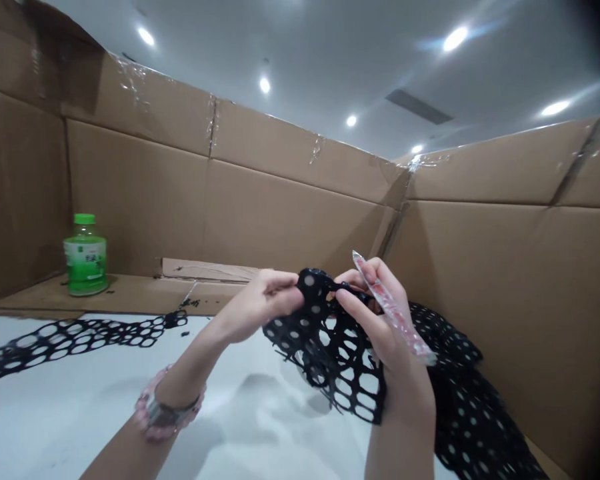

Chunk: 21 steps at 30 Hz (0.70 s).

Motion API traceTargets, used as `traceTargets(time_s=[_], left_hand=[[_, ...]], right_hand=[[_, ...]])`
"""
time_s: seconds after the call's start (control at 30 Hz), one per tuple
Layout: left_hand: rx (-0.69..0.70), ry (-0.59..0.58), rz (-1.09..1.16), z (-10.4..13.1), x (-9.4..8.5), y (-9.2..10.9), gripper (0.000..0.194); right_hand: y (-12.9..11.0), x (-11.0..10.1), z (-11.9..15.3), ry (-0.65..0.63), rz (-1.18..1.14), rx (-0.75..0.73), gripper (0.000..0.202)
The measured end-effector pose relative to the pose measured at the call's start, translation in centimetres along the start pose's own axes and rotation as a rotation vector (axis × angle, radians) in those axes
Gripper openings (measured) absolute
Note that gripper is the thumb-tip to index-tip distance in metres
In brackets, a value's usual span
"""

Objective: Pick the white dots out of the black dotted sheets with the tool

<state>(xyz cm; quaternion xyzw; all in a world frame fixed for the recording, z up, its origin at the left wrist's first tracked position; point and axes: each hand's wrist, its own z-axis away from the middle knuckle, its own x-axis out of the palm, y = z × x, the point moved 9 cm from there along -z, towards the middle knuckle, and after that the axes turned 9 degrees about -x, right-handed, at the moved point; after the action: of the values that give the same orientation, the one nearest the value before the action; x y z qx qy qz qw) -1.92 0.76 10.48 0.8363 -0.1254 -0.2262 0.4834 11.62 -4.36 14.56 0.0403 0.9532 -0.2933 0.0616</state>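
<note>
My left hand (260, 303) pinches the upper left edge of a black fabric (350, 380) full of round holes. At the fabric's upper right edge, the thumb and fingers of my right hand (380, 313) are closed on it too. The fabric hangs between my hands, with large openings low down and pale dots near the top. A slim, clear, pointed stick with red marks (393, 310) lies across the back of my right hand, apparently tucked between the fingers; its kind is unclear. My left wrist wears a pink bead bracelet (155, 413).
More black dotted fabric (480, 407) is heaped at the right. A black net strip (80, 343) lies on the white surface (220, 427) at the left. Behind it stands a green bottle (86, 260). Taped cardboard walls (280, 207) enclose the back and sides.
</note>
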Motion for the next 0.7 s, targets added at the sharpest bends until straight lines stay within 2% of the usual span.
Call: traceTargets(time_s=[0.1, 0.23, 0.33, 0.47, 0.6, 0.7], left_hand=[[-0.004, -0.007, -0.037, 1.9, 0.0, 2.1, 0.033], [-0.013, -0.066, 0.164, 2.6, 0.0, 3.0, 0.019], [-0.020, -0.059, 0.241, 2.7, -0.4, 2.9, 0.015], [-0.033, -0.009, 0.163, 3.1, -0.8, 3.0, 0.016], [-0.021, 0.017, 0.080, 3.4, -1.0, 3.4, 0.014], [-0.018, -0.022, 0.119, 3.5, -0.7, 3.5, 0.013]], right_hand=[[0.0, 1.2, 0.2, -0.031, -0.066, 0.014, 0.033], [-0.6, 2.5, 1.0, -0.083, -0.147, 0.077, 0.037], [-1.3, 2.8, 1.5, -0.047, -0.139, 0.118, 0.038], [-2.1, 2.6, 1.6, 0.047, -0.107, 0.109, 0.038], [-1.5, 2.8, 1.6, 0.007, -0.070, 0.136, 0.046], [-1.5, 2.9, 1.8, -0.005, -0.043, 0.163, 0.044]])
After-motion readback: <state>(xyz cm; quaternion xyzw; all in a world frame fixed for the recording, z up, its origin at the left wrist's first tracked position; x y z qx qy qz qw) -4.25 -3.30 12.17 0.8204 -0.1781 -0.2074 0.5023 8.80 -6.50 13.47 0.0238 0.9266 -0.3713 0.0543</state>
